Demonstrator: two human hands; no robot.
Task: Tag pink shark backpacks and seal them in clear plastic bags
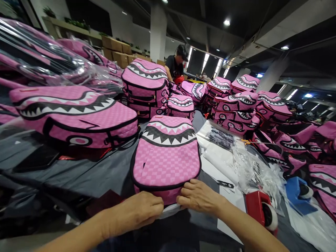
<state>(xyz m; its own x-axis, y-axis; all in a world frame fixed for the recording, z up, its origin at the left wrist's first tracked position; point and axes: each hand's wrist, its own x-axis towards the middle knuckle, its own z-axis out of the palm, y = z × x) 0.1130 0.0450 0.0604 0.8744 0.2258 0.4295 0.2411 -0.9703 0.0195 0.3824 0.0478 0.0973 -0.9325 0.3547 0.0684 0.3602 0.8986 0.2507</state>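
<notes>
Head | left hand (144, 209) + right hand (196, 196) seemingly pinching plastic (170, 211) by backpack (168, 162) | I'd say: working its edge | next needs even grip

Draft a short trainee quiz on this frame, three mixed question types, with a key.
1. True or false: the left hand and right hand are both at the near end of the centre backpack.
2. Which is nearer the right hand: A) blue tape dispenser; B) red tape dispenser?
3. Fill in: below its printed teeth, that backpack's pink front has a ______ pattern.
Key: 1. True; 2. B; 3. checkered.
</notes>
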